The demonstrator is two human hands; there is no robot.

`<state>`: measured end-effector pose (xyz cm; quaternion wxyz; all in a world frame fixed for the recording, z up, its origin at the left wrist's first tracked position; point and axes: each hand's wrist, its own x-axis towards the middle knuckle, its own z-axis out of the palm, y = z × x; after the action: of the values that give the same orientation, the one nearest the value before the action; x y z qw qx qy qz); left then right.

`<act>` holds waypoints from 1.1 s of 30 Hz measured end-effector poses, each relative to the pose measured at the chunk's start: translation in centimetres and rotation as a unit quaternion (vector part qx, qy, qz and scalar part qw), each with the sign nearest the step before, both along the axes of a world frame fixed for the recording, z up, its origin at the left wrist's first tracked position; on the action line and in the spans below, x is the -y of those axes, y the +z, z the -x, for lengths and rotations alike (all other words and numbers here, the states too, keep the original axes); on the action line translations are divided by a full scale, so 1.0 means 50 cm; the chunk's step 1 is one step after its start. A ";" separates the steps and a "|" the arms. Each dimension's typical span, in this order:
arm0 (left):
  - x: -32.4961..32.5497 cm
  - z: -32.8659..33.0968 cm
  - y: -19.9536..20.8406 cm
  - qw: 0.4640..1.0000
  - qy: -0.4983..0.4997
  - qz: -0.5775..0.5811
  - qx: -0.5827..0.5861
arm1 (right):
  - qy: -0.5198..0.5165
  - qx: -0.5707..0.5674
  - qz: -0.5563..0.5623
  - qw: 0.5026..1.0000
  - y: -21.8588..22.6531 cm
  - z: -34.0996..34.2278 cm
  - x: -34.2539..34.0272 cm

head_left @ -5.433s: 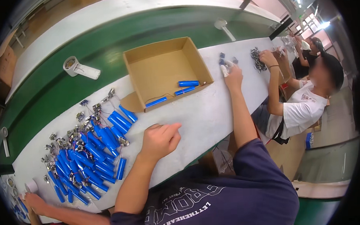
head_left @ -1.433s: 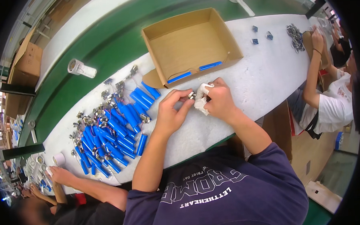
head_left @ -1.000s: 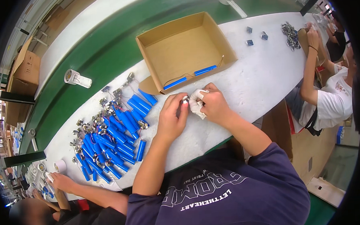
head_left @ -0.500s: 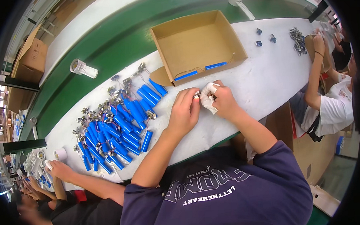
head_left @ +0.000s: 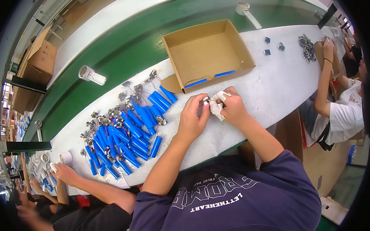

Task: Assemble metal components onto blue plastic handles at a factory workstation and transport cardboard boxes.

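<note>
Small blocky part (head_left: 206, 100), crumpled white wrapping (head_left: 217, 108)

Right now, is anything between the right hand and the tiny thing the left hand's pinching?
Only the white wrapping at the right hand sits between it and the small metallic part in the left hand. Contact is unclear.

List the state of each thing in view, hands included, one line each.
Left hand: pinching a small part
Right hand: curled, white wrap at it, grip hidden
Box: open, side flap out
Boxed cells: two showing, lying down
Table cells: heaped, wired
Blue parts: spread apart
Metal parts: heaped
White fitting: lying on green strip
</note>
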<state>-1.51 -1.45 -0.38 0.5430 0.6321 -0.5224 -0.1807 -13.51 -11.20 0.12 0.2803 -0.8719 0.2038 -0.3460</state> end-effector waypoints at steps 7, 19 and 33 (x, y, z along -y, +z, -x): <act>0.013 -0.008 0.008 0.995 -0.011 0.061 0.082 | 0.004 -0.024 -0.035 0.999 -0.021 -0.004 0.011; -0.034 -0.014 0.037 0.990 -0.053 0.132 -0.009 | 0.194 0.082 -0.258 0.943 -0.006 0.020 0.023; -0.306 -0.141 0.135 0.889 0.249 0.298 -0.244 | 0.130 -0.042 0.025 0.990 -0.029 0.040 0.021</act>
<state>5.56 13.88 6.38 0.8431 0.4861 -0.2286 -0.0239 -15.50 -12.23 -1.33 0.2921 -0.9116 0.0913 -0.2744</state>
